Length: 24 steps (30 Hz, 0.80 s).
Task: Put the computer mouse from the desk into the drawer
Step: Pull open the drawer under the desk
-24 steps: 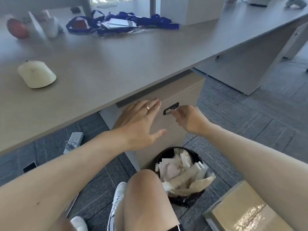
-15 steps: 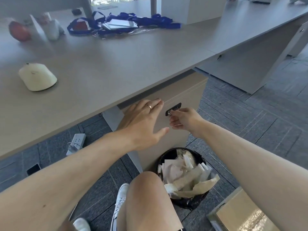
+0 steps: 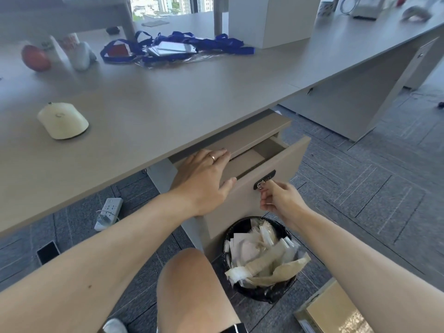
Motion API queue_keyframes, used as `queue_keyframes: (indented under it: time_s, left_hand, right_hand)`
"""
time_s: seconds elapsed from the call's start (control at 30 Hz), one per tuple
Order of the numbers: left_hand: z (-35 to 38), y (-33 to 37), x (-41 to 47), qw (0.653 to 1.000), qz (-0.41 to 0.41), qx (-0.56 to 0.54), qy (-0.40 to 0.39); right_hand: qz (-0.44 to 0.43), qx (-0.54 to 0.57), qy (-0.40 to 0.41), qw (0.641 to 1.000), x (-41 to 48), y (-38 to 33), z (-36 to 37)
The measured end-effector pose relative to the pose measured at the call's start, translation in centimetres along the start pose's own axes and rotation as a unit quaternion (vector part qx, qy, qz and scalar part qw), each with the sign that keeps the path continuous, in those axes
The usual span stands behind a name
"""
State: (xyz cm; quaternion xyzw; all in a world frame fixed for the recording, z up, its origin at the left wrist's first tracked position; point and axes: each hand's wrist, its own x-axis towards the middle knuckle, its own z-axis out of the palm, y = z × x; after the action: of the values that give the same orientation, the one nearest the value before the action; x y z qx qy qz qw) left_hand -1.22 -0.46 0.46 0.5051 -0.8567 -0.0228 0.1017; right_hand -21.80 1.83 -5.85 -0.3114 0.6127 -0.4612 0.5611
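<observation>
**Drawer partly open, mouse on the desk**

The cream computer mouse (image 3: 63,120) lies on the grey desk (image 3: 192,92) at about nine o'clock in the view, well apart from both hands. Its long axis runs from ten o'clock to four o'clock, with the rounded narrow end toward ten o'clock and the broad flat end toward four.

Below the desk edge, the top drawer (image 3: 271,169) stands partly pulled out, showing a slice of its interior. The left hand (image 3: 204,176) lies flat and spread, holding nothing, fingers resting along the upper edge of the drawer front. The right hand (image 3: 281,200) is pinched on the small key (image 3: 262,185) in the dark lock plate on the drawer face.

At six o'clock a black wastebasket (image 3: 262,258) full of paper wrappers stands on the floor, just beside the person's bare knee (image 3: 187,272).
</observation>
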Motion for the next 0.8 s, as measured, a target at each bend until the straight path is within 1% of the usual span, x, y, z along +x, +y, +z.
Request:
queue_keyframes:
  time_s: [0.2, 0.5, 0.8]
  left_hand:
    - [0.0, 0.4, 0.3, 1.000, -0.018, -0.003, 0.010]
    - [1.2, 2.4, -1.1, 0.995, -0.076, 0.050, 0.036]
    - [1.2, 2.2, -1.0, 0.995, -0.073, 0.066, 0.018]
  right_hand:
    - [0.002, 0.008, 0.013, 1.000, -3.5, 1.0, -2.9]
    - [-0.003, 0.012, 0.044, 0.999, -6.7, 2.8, -6.1]
    - [-0.015, 0.011, 0.055, 0.998, -8.8, 3.5, -7.7]
